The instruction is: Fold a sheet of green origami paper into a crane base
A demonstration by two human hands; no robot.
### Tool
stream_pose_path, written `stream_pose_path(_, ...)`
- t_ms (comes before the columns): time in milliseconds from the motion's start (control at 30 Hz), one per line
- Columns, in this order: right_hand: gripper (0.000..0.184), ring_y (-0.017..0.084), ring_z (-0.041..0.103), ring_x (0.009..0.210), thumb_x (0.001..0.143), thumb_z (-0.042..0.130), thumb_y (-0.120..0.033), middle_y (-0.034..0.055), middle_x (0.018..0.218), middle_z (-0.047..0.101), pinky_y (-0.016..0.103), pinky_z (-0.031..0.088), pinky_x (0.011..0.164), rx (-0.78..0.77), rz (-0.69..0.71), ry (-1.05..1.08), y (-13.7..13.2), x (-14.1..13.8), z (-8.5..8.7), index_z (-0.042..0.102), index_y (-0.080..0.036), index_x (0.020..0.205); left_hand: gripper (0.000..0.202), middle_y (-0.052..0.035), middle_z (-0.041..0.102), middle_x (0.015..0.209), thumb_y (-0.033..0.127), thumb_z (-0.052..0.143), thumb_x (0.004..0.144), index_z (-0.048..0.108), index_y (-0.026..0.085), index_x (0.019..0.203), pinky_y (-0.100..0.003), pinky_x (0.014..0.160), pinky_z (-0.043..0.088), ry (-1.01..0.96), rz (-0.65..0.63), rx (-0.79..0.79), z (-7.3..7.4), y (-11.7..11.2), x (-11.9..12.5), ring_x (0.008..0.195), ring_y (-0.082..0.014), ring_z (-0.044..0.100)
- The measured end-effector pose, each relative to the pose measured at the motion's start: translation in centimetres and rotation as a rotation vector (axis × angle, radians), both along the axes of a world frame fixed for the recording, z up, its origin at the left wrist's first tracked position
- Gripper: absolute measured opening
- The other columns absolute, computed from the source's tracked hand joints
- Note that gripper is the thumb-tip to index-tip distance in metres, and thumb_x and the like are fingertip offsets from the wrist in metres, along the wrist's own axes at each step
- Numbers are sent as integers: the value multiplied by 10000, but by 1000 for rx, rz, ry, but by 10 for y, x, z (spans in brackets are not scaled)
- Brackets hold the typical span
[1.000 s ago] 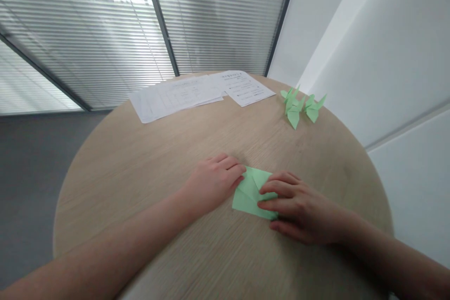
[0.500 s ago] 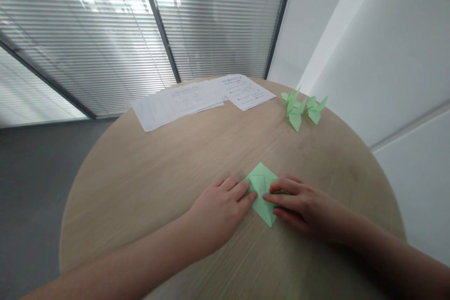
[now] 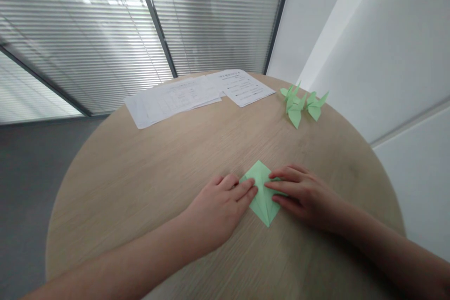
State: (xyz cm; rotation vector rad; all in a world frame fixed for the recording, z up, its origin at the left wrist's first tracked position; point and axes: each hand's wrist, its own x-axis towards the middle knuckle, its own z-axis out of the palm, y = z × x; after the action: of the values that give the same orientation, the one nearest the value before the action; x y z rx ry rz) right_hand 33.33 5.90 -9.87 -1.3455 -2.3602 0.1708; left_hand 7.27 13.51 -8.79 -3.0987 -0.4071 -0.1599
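A light green sheet of origami paper [image 3: 262, 199], folded into a diamond with creases down its middle, lies on the round wooden table [image 3: 168, 150]. My left hand [image 3: 225, 204] rests on its left side, fingers stretched out and fingertips pressing near the centre crease. From the right, my right hand [image 3: 298, 194] touches the paper with its fingers spread and extended, the fingertips close to the same crease. The paper's left and right corners are partly hidden beneath my fingers. Neither hand grips the paper.
Several folded green paper cranes [image 3: 294, 108] stand at the table's far right. Printed white sheets [image 3: 176, 98] overlap along the far edge. Beyond are window blinds [image 3: 218, 18] on the left and a white wall [image 3: 397, 47] on the right.
The small squarish flap outline on the paper's upper middle no longer shows; a centre crease now runs there. My left fingers have shifted slightly over the paper. The view has moved a little.
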Motion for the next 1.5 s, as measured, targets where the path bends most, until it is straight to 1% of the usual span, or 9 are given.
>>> stream_pose_path(167,224,262,659,1031,976,594,-225,111,1143,724,466,542,926,-13,-19,25,4,2,-5,724,-215,1158,401,-51,580,1481,245,475,1032,561,163,1415,-425,924,449,-8,3,-6,1,0,0,1096,-265,575)
stream_pose_path(333,315,274,660,1024,978,592,-245,121,1128,734,484,539,938,13,-75,-3,5,-4,-5,679,-191,1275,407,-71,594,1465,239,480,1025,574,136,1407,-424,922,471,-1,-5,6,2,0,0,1072,-267,579)
stream_pose_path(567,324,279,668,1035,957,608,-244,135,1136,738,493,530,952,-15,-118,21,7,-6,-7,692,-164,1261,410,-76,593,1465,244,440,1044,564,144,1422,-402,954,460,21,-15,9,0,2,-1,1102,-254,582)
stream_pose_path(767,398,273,650,1052,966,594,-246,120,1160,722,495,513,954,-25,-115,41,6,-7,-6,635,-217,1361,401,-61,582,1479,247,446,1040,571,170,1414,-419,945,452,-1,-7,-6,0,2,-1,1098,-261,580)
stream_pose_path(933,331,271,622,1010,995,538,-228,114,1083,701,497,498,922,-49,-91,-36,5,-12,1,687,-207,1289,405,-63,571,1490,239,459,1033,564,165,1416,-418,946,444,-5,-19,-15,1,2,-2,1116,-266,576)
stream_pose_path(1133,230,237,656,920,986,599,-276,87,999,719,448,500,869,-10,-143,33,9,-12,-8,755,-221,1146,414,-64,570,1491,251,451,1038,551,173,1432,-421,976,439,23,-18,-21,3,1,-1,1123,-258,576)
stream_pose_path(1267,233,245,649,925,1007,579,-290,88,985,715,449,500,874,24,-130,-21,8,-14,-9,754,-215,1141,406,-70,566,1493,253,444,1040,564,178,1421,-423,981,456,20,10,-33,3,0,-1,1130,-257,576)
stream_pose_path(1400,273,260,633,927,1028,523,-281,106,986,711,459,502,867,35,-132,-79,5,-18,-4,747,-190,1154,429,-98,573,1477,229,467,1021,549,117,1427,-440,1009,461,3,40,-50,-1,-1,0,1142,-275,575)
stream_pose_path(1500,280,269,634,928,1025,528,-307,105,998,713,468,497,864,25,-133,-88,4,-19,-2,746,-188,1155,432,-117,587,1455,217,484,1009,555,98,1418,-452,1017,462,-3,51,-47,-2,-2,2,1156,-289,575)
